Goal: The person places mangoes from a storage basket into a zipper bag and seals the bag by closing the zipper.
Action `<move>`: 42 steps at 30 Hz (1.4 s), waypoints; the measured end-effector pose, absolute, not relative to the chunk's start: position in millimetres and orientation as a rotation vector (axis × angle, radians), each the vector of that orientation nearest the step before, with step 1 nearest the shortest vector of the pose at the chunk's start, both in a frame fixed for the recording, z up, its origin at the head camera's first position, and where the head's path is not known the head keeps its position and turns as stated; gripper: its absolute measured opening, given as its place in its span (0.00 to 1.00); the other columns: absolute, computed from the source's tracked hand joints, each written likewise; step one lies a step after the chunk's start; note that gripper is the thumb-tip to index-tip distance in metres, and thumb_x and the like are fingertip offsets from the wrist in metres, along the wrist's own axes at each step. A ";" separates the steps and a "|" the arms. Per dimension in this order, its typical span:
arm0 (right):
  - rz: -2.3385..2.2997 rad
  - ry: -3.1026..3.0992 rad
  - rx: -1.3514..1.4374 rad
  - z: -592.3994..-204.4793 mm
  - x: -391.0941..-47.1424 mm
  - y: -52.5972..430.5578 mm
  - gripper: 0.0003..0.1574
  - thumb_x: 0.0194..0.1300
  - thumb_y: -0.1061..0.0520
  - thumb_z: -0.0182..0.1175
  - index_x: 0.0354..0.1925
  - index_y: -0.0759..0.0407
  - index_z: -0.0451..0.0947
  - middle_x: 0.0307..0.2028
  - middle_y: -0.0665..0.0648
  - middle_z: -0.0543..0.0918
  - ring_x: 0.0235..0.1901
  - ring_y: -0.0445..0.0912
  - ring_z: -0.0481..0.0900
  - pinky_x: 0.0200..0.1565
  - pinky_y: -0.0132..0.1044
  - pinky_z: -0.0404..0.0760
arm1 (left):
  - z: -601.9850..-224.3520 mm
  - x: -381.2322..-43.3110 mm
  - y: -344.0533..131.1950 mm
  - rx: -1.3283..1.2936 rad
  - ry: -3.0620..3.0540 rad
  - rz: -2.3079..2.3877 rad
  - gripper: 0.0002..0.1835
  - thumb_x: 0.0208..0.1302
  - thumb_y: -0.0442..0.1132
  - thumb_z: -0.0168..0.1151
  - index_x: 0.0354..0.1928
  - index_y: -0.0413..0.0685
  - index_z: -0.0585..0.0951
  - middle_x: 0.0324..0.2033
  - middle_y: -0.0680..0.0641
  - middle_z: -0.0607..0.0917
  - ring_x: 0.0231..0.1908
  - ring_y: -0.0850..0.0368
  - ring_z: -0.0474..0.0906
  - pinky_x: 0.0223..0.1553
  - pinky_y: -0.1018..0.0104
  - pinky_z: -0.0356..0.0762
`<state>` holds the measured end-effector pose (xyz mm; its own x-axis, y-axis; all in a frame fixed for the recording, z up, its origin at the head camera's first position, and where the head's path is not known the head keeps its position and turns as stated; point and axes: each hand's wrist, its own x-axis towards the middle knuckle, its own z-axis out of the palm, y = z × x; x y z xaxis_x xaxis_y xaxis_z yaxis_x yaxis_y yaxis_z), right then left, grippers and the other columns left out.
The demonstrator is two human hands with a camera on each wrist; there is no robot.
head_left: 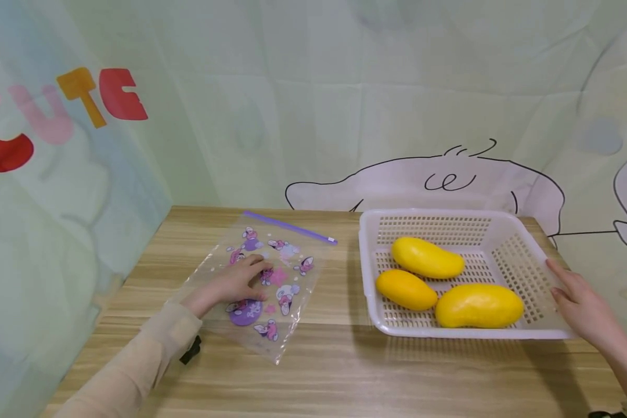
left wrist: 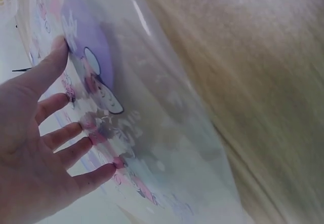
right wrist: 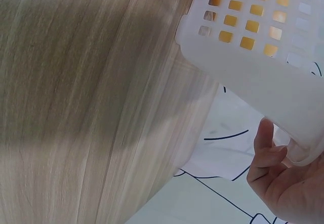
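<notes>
A clear zip bag (head_left: 292,273) with a purple slider strip and pink and purple cartoon prints lies flat on the table's left part. My left hand (head_left: 238,280) rests on it, fingers spread and fingertips on the plastic; the left wrist view shows this hand (left wrist: 45,148) with its palm off the bag. To the right, a white plastic basket (head_left: 368,278) holds three yellow mangoes (head_left: 480,306). My right hand (head_left: 585,302) grips the basket's right rim. From the right wrist view, the fingers of that hand (right wrist: 278,183) curl under the rim.
The wood-grain table (head_left: 313,377) ends at the back against a printed cloth (head_left: 313,116) with cartoon drawings and letters. A small black object (head_left: 190,350) shows beside the left sleeve. The basket stands near the table's right edge.
</notes>
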<state>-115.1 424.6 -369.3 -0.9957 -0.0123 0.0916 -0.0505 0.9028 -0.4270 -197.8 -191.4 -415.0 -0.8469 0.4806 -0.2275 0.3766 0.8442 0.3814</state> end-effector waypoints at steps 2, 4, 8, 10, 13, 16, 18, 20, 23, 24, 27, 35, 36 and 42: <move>0.673 -2.979 0.052 -369.6 -115.9 425.1 0.35 0.71 0.67 0.39 0.72 0.70 0.44 0.56 0.85 0.60 0.53 0.75 0.60 0.54 0.77 0.57 | -415.8 -199.1 -192.2 0.649 2.692 0.478 0.40 0.56 0.51 0.68 0.68 0.44 0.66 0.69 0.31 0.61 0.66 0.29 0.61 0.66 0.34 0.61; 0.674 -2.978 0.054 -369.6 -116.2 424.7 0.35 0.70 0.68 0.39 0.73 0.69 0.44 0.56 0.85 0.60 0.52 0.75 0.60 0.54 0.77 0.57 | -415.8 -200.1 -192.8 0.652 2.677 0.492 0.39 0.56 0.50 0.68 0.68 0.44 0.66 0.69 0.31 0.61 0.66 0.29 0.60 0.67 0.34 0.60; 0.674 -2.973 0.060 -369.6 -115.9 424.0 0.36 0.70 0.68 0.39 0.72 0.70 0.44 0.56 0.85 0.61 0.52 0.75 0.60 0.53 0.77 0.57 | -415.2 -201.4 -193.4 0.673 2.660 0.515 0.39 0.56 0.47 0.69 0.67 0.42 0.67 0.69 0.32 0.61 0.66 0.30 0.61 0.67 0.35 0.60; 0.664 -2.972 0.063 -369.4 -115.7 424.4 0.36 0.70 0.68 0.40 0.72 0.70 0.44 0.56 0.85 0.61 0.53 0.76 0.60 0.53 0.77 0.57 | -414.5 -201.5 -193.5 0.699 2.655 0.519 0.38 0.55 0.46 0.70 0.67 0.41 0.67 0.68 0.31 0.62 0.65 0.30 0.63 0.66 0.36 0.61; 0.654 -2.971 0.065 -369.2 -115.1 424.5 0.35 0.70 0.68 0.40 0.72 0.70 0.45 0.56 0.85 0.61 0.53 0.76 0.61 0.53 0.77 0.57 | -413.3 -201.5 -194.0 0.716 2.643 0.526 0.38 0.55 0.44 0.70 0.66 0.40 0.67 0.67 0.31 0.62 0.64 0.30 0.64 0.66 0.36 0.62; 0.657 -2.966 0.072 -368.8 -114.5 424.0 0.35 0.70 0.68 0.40 0.72 0.71 0.45 0.55 0.85 0.61 0.53 0.76 0.61 0.54 0.77 0.57 | -412.3 -201.6 -194.4 0.716 2.626 0.539 0.38 0.55 0.43 0.70 0.66 0.39 0.67 0.68 0.30 0.61 0.65 0.29 0.63 0.66 0.36 0.62; 0.659 -2.965 0.076 -368.3 -114.0 423.5 0.35 0.70 0.68 0.40 0.72 0.71 0.45 0.55 0.85 0.61 0.53 0.76 0.61 0.54 0.77 0.57 | -411.6 -201.5 -194.6 0.715 2.618 0.544 0.38 0.55 0.43 0.70 0.67 0.39 0.66 0.68 0.30 0.61 0.65 0.29 0.63 0.66 0.36 0.62; 0.663 -2.966 0.076 -368.1 -113.7 423.6 0.35 0.71 0.68 0.40 0.72 0.71 0.45 0.56 0.85 0.61 0.53 0.77 0.60 0.54 0.77 0.56 | -410.7 -201.2 -194.4 0.718 2.615 0.547 0.38 0.55 0.43 0.69 0.67 0.39 0.66 0.68 0.30 0.61 0.65 0.29 0.63 0.65 0.35 0.62; 0.669 -2.970 0.077 -368.2 -113.6 424.5 0.34 0.71 0.67 0.40 0.72 0.70 0.45 0.56 0.86 0.60 0.55 0.79 0.59 0.56 0.77 0.54 | -409.9 -200.6 -193.3 0.714 2.622 0.548 0.37 0.55 0.43 0.68 0.67 0.39 0.66 0.68 0.30 0.61 0.64 0.29 0.65 0.64 0.35 0.64; 0.671 -2.971 0.076 -368.4 -113.6 425.0 0.34 0.71 0.67 0.40 0.72 0.70 0.45 0.57 0.86 0.60 0.55 0.80 0.59 0.57 0.77 0.53 | -409.9 -200.4 -192.5 0.709 2.628 0.547 0.37 0.56 0.43 0.67 0.67 0.40 0.66 0.68 0.30 0.61 0.64 0.29 0.65 0.64 0.35 0.64; 0.666 -2.970 0.077 -368.9 -114.2 425.9 0.34 0.71 0.66 0.40 0.72 0.69 0.45 0.57 0.86 0.60 0.55 0.80 0.58 0.57 0.77 0.53 | -411.5 -199.7 -189.5 0.681 2.658 0.548 0.35 0.57 0.43 0.65 0.67 0.41 0.67 0.68 0.30 0.62 0.64 0.30 0.65 0.63 0.35 0.65; 0.666 -2.980 0.071 -368.2 -114.7 426.2 0.35 0.72 0.65 0.40 0.73 0.68 0.44 0.57 0.85 0.60 0.56 0.79 0.59 0.56 0.77 0.54 | -420.5 -196.4 -183.0 0.641 2.766 0.513 0.33 0.61 0.46 0.62 0.66 0.42 0.68 0.67 0.29 0.62 0.65 0.28 0.62 0.63 0.33 0.65; 0.664 -2.978 0.072 -367.9 -114.5 426.0 0.35 0.72 0.66 0.40 0.73 0.68 0.44 0.57 0.85 0.60 0.56 0.79 0.59 0.56 0.77 0.55 | -421.6 -196.1 -182.4 0.638 2.781 0.499 0.33 0.61 0.47 0.62 0.67 0.43 0.68 0.67 0.29 0.62 0.66 0.28 0.61 0.63 0.33 0.65; 0.672 -2.973 0.074 -367.3 -113.7 425.1 0.35 0.72 0.66 0.40 0.73 0.69 0.45 0.57 0.85 0.60 0.56 0.79 0.58 0.56 0.77 0.54 | -422.8 -193.5 -176.8 0.543 2.860 0.443 0.34 0.63 0.50 0.61 0.67 0.44 0.67 0.68 0.29 0.62 0.67 0.28 0.59 0.62 0.27 0.61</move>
